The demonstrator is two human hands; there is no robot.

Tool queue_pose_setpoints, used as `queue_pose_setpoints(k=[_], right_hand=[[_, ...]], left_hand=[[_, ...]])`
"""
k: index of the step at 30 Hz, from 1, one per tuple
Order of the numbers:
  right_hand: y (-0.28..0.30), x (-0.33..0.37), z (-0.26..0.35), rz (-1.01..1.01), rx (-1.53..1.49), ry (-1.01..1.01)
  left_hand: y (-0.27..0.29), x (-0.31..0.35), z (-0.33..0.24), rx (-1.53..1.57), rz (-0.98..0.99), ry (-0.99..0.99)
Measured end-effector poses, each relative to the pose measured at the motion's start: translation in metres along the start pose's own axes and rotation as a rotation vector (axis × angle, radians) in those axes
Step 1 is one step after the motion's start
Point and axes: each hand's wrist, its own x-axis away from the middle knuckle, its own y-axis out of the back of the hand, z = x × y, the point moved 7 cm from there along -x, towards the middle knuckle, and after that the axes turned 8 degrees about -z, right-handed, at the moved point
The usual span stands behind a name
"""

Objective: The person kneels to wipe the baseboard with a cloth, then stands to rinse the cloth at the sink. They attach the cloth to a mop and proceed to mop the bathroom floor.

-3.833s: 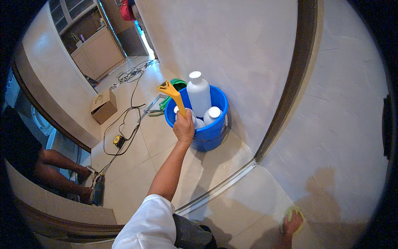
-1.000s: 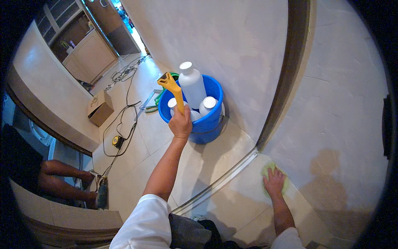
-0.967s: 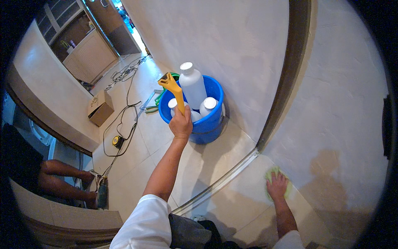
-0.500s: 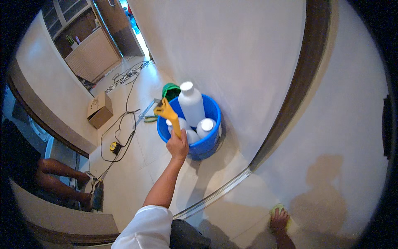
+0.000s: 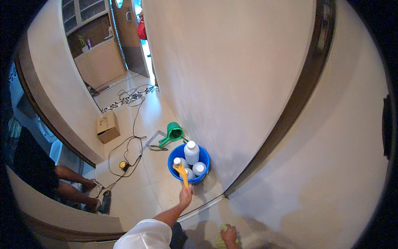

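Observation:
My left hand is closed around the lower end of a yellow tool with a forked head; its exact kind I cannot make out. The tool stands upright in front of a blue bucket, overlapping its near rim. Inside the bucket are several white bottles with white caps, the tallest white bottle rising above the rim. Low in the view, my right hand is closed on a yellow-green cloth, near the floor below the door track.
A green dipper, pliers and a grey metal frame lie beyond the bucket. Cables, a tape measure and a cardboard box are further left. Another person's legs show in the left doorway, near a power tool.
The view has tilted up, so the bucket appears lower and smaller. My right hand and the cloth have shifted left, closer to my left arm. The left hand keeps its hold on the yellow tool.

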Motion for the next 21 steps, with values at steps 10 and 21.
queue_pose_setpoints(k=[10, 21], right_hand=[[0.258, 0.079, 0.119, -0.165, -0.145, 0.034], [0.451, 0.129, 0.194, -0.510, -0.268, -0.007]], left_hand=[[0.149, 0.172, -0.166, -0.004, 0.467, 0.304], [0.201, 0.210, -0.184, -0.035, 0.823, 0.745]])
